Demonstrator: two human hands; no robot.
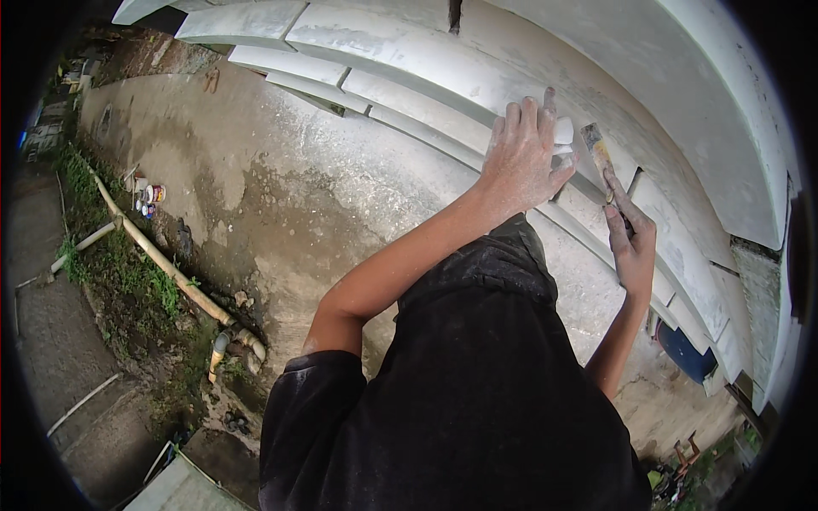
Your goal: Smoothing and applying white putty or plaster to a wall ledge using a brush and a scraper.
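My left hand (521, 162), dusted with white powder, is over the stepped grey-white ledge (409, 61). Between its thumb and fingers sits a small smooth white piece (563, 130); the palm side is hidden, so I cannot tell its kind. To the right, my right hand (633, 243) grips a narrow, flat putty knife (599, 153) with grey and yellowish smears. The tool's far end points up toward the ledge, close to the white piece. Whether its tip touches the surface I cannot tell.
A pale wall (724, 102) rises beyond the ledge. Stained concrete ground (298, 196) lies below, with small paint buckets (153, 194) at the left. A long pale pipe (162, 260) crosses weeds there. A dark blue object (686, 351) is under the ledge at right.
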